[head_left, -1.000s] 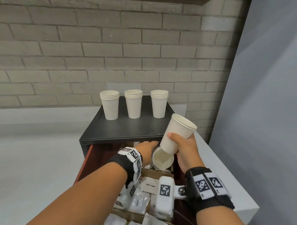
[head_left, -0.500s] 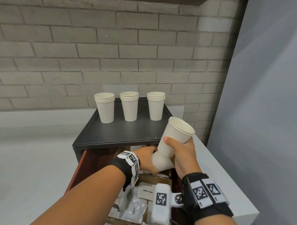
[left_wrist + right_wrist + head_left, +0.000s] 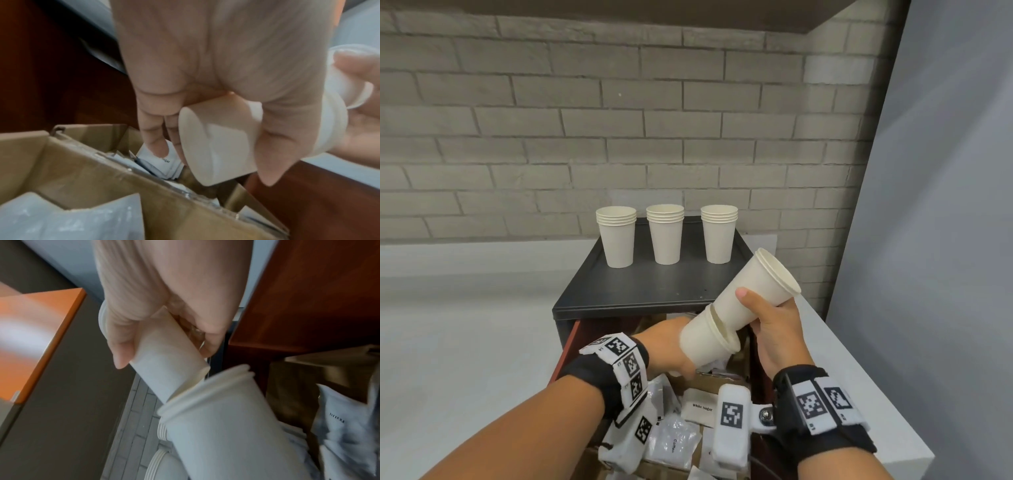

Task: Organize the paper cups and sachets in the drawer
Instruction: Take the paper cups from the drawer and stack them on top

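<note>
My right hand [image 3: 767, 318] grips a white paper cup [image 3: 756, 291], tilted, its base pushed into the mouth of a second cup [image 3: 705, 339] that my left hand [image 3: 667, 346] holds above the open drawer [image 3: 566, 346]. In the left wrist view my fingers wrap the lower cup [image 3: 218, 139]. The right wrist view shows the upper cup [image 3: 168, 360] entering the lower cup [image 3: 222, 421]. White sachets [image 3: 674, 442] lie in cardboard compartments of the drawer; one reads "White Sugar" [image 3: 700, 407].
Three stacks of paper cups [image 3: 616, 236] [image 3: 665, 233] [image 3: 719, 233] stand in a row on the black cabinet top [image 3: 647, 287] against a brick wall. A white counter [image 3: 852, 383] runs along the right, with a grey wall behind it.
My left hand has lifted its cup out of the drawer, and the base of the right hand's cup has slid into its mouth. Both hands have risen slightly.
</note>
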### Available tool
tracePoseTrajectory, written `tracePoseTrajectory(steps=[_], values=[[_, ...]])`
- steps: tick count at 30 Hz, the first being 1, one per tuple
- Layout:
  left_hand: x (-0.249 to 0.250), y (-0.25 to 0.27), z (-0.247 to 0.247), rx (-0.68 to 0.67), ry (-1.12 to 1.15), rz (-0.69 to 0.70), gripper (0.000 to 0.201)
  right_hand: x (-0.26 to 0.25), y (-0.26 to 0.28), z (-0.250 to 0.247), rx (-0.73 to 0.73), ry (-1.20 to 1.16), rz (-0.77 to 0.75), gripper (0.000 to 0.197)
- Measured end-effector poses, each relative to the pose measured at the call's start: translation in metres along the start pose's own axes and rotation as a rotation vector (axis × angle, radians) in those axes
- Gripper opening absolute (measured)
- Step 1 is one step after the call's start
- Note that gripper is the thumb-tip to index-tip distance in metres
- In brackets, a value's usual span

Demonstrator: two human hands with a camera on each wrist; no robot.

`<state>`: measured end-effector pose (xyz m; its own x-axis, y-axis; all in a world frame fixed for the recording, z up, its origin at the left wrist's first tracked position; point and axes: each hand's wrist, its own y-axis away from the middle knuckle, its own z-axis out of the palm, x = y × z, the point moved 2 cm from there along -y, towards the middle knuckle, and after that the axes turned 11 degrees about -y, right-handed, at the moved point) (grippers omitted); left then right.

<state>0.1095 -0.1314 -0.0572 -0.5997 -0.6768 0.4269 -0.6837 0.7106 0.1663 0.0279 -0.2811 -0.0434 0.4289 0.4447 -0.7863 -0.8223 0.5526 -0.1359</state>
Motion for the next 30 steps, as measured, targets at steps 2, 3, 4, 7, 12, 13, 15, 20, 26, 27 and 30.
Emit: tracePoseTrajectory(steps=[2,3,4,7,12,13,15,20,26,27,30], values=[[0.003,0.006,-0.002,0.016,0.092,0.014,0.067,0.003,0.002,0.007,-0.079,0.092,0.034,0.073],[0.005,0.008,-0.004,0.024,0.147,0.028,0.068,0.004,0.004,0.011,-0.126,0.130,0.050,0.073],[0.006,0.010,-0.006,0.032,0.199,0.044,0.069,0.004,0.006,0.015,-0.168,0.156,0.066,0.073],[0.015,0.014,-0.017,0.078,0.326,0.106,0.066,0.003,0.009,0.023,-0.228,0.210,0.098,0.093],[0.033,0.015,-0.037,0.150,0.508,0.157,0.089,-0.003,0.003,0.039,-0.252,0.250,0.144,0.068],[0.037,0.013,-0.041,0.154,0.530,0.167,0.088,-0.006,-0.003,0.043,-0.226,0.264,0.123,0.062],[0.045,0.008,-0.051,0.197,0.603,0.177,0.073,-0.015,-0.018,0.052,-0.191,0.298,0.072,0.068],[0.059,-0.008,-0.078,0.251,0.804,0.166,0.071,-0.034,-0.057,0.062,-0.163,0.432,-0.013,0.055],[0.062,-0.039,-0.077,0.265,0.910,0.108,0.079,-0.030,-0.086,0.054,-0.117,0.786,-0.003,0.063],[0.063,-0.041,-0.076,0.257,0.901,0.095,0.083,-0.028,-0.089,0.050,-0.098,0.815,0.001,0.065],[0.063,-0.046,-0.073,0.245,0.822,0.031,0.075,-0.025,-0.092,0.044,-0.075,0.871,0.041,0.066]])
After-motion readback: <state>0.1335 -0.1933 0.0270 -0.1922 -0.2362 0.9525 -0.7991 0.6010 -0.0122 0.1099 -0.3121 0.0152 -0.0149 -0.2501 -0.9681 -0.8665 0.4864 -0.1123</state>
